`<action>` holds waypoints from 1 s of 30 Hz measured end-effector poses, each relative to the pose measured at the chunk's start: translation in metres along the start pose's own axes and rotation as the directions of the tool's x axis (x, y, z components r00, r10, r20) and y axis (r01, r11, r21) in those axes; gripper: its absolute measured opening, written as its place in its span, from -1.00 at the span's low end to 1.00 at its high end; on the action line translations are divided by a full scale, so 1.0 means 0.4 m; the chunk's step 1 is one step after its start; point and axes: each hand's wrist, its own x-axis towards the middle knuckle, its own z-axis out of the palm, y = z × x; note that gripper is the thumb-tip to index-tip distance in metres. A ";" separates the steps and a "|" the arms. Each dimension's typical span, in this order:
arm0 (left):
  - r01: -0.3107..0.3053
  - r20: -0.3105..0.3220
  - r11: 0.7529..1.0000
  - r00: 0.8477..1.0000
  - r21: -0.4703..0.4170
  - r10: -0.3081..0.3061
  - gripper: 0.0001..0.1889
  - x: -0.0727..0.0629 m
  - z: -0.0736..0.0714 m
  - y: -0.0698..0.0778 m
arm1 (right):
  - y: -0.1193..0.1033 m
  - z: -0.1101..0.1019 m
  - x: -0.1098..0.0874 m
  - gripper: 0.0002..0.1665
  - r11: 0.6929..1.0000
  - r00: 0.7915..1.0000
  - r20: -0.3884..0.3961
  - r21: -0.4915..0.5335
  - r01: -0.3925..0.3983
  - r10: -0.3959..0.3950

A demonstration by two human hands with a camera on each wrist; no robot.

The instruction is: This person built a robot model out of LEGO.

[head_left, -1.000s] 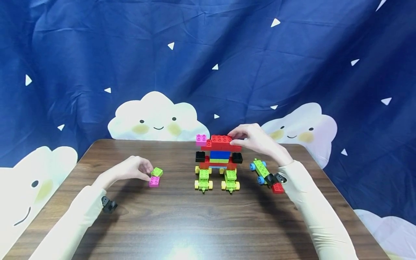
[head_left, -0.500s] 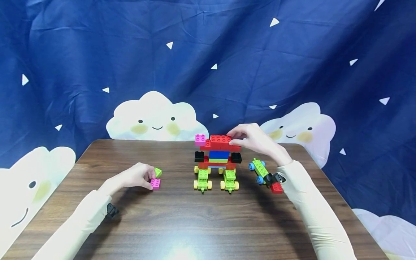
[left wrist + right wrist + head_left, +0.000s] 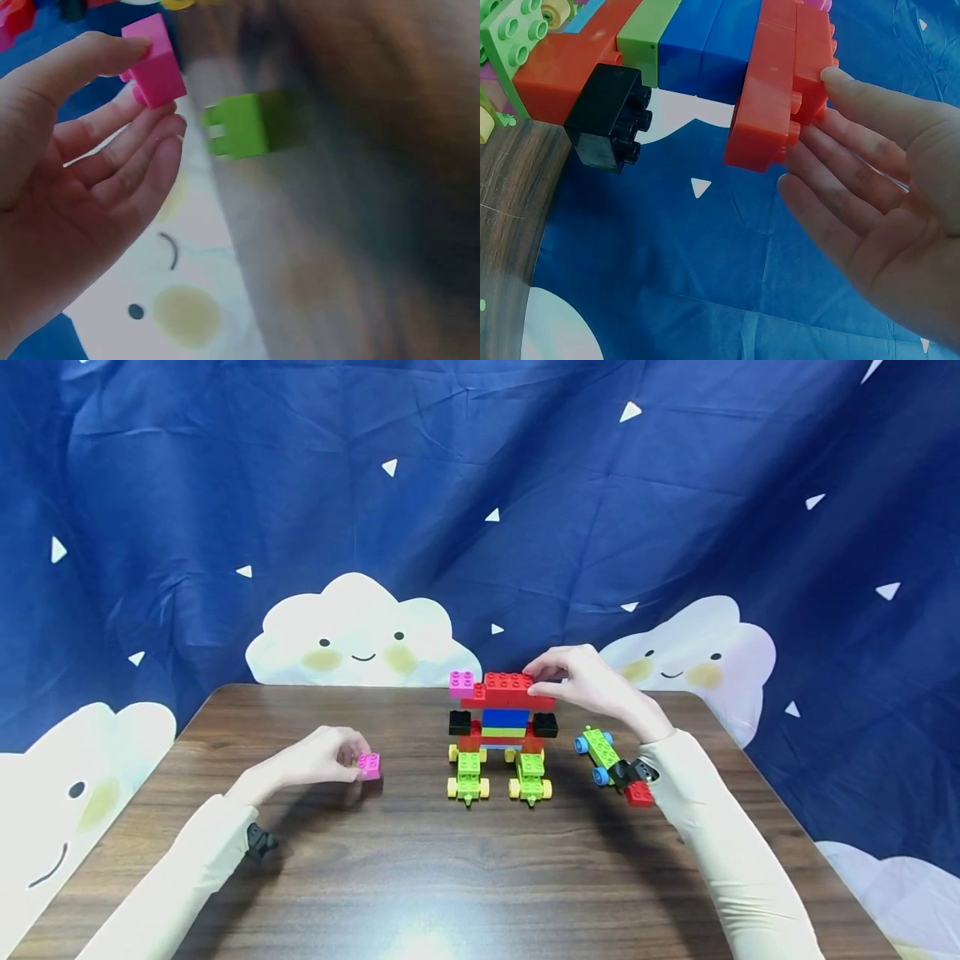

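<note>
My left hand (image 3: 318,756) pinches a pink building brick (image 3: 368,766) between thumb and fingers, just above the table. In the left wrist view, a lime green brick (image 3: 244,126) lies on the table apart from that hand; the head view mostly hides it behind the fingers. My right hand (image 3: 577,678) grips the right end of the top red brick (image 3: 504,682) on a built figure. This figure has a blue middle (image 3: 505,718), black bricks (image 3: 545,724) at its sides and lime wheeled bases (image 3: 532,767) underneath. Another pink brick (image 3: 461,683) sits on its upper left end.
Right of the figure, a lime car base (image 3: 600,746) with blue wheels stands on the wooden table (image 3: 420,860). A red brick (image 3: 640,793) lies by the right wrist, partly covered by the wrist camera. A blue cloth (image 3: 450,485) hangs behind the table.
My left hand has taken hold of the pink brick, lifted it and moved it slightly right. The right hand keeps its place on the red brick.
</note>
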 end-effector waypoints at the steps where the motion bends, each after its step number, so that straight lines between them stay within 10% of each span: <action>1: 0.002 -0.010 1.000 1.000 -0.020 -0.002 -0.77 0.004 -0.010 0.006 | -0.001 -0.001 0.000 -0.65 1.000 1.000 0.002 0.001 -0.002 0.002; 12: -0.011 -0.119 0.999 0.993 -0.048 0.005 -0.74 0.081 -0.120 0.099 | -0.001 -0.007 0.003 -0.67 0.998 0.998 0.010 -0.012 0.057 -0.057; 30: -0.059 -0.153 0.980 0.988 -0.192 0.029 -0.62 0.204 -0.171 0.211 | -0.024 -0.006 0.027 -0.67 0.992 0.992 0.021 -0.018 0.121 -0.121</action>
